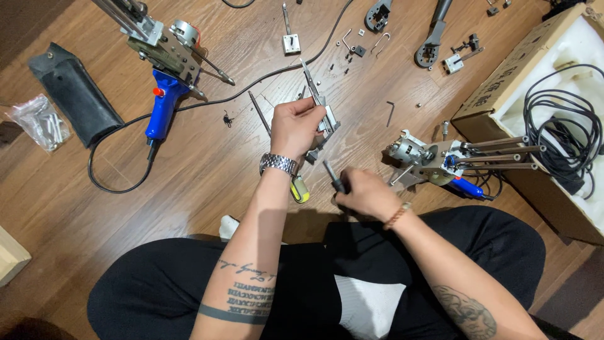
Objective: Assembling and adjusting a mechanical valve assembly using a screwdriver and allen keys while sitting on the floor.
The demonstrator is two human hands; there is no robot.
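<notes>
My left hand (pixel 294 126), with a metal watch on its wrist, grips a grey metal part with a long thin rod (pixel 321 107) above the wooden floor. A dark screwdriver (pixel 333 176) is held in my right hand (pixel 365 194), its tip pointing up toward the metal part. Under my left wrist lies a yellow-handled tool (pixel 300 189). A half-dismantled metal tool with a blue handle (pixel 434 160) lies just right of my right hand.
A second blue-handled tool (pixel 165 63) with a black cord lies at upper left. Beside it are a black pouch (pixel 74 93) and a plastic bag of parts (pixel 39 123). Loose screws, brackets and a hex key (pixel 391 113) scatter above. An open cardboard box (pixel 535 63) with cables stands at right.
</notes>
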